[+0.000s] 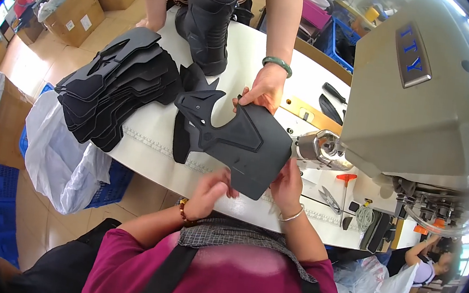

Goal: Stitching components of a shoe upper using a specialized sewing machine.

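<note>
A flat black cut boot panel [235,141] with a moulded raised shape hangs just above the white worktable [244,61]. My left hand [211,190] pinches its near edge on the left, and my right hand [287,187] grips the near right edge. A person standing across the table holds the panel's far edge with one hand [263,89], which wears a green bangle. That person's other hand [150,21] rests on the table beside a stack of similar black panels [116,89]. A finished black boot [208,19] stands upright between the person's arms.
A large grey sewing machine [420,92] fills the right side, its metal post arm [318,147] reaching toward the panel. Scissors [330,199], a red-handled tool [346,179] and black parts lie near it. White plastic bags [57,155], blue crates and cardboard boxes [73,12] stand at the left. Another person [432,264] sits at lower right.
</note>
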A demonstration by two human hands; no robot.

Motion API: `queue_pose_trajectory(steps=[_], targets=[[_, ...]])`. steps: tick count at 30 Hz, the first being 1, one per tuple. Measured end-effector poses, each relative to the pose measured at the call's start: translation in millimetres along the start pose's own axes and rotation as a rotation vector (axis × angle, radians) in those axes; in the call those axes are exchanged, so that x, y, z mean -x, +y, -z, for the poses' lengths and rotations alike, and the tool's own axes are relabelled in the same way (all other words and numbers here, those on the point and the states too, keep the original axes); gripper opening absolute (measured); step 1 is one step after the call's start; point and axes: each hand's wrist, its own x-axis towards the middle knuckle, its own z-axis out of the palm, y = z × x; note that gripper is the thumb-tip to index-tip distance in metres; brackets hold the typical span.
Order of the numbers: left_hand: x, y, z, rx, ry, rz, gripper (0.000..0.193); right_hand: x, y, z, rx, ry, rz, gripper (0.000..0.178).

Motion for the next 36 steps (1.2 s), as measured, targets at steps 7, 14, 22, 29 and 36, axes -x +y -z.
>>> queue_pose_trajectory(steps=[7,14,22,29,36], targets=[[-12.1,-0.9,-5.7,0.324,0.221,-0.164,0.06,11.3,13.8,-0.4,0.235,-0.115,0.069,0.054],[-9.1,-9.5,1.4,0.322,0.267,-0.11,0.07,13.3,2.5,-10.6,0.271,-0.125,0.087,0.064],[-6.4,-15.6,3.0,0.333,0.254,-0.142,0.062,12.0,-5.5,-13.4,0.333,-0.225,0.066,0.066],[7.0,27.6,3.1,0.048,0.456,0.043,0.03,10.0,-6.2,-20.1,0.351,-0.232,0.044,0.061],[-5.0,168.1,4.3,-1.258,0.518,-0.585,0.008,10.2,-5.4,-22.8,0.323,-0.307,-0.049,0.038]])
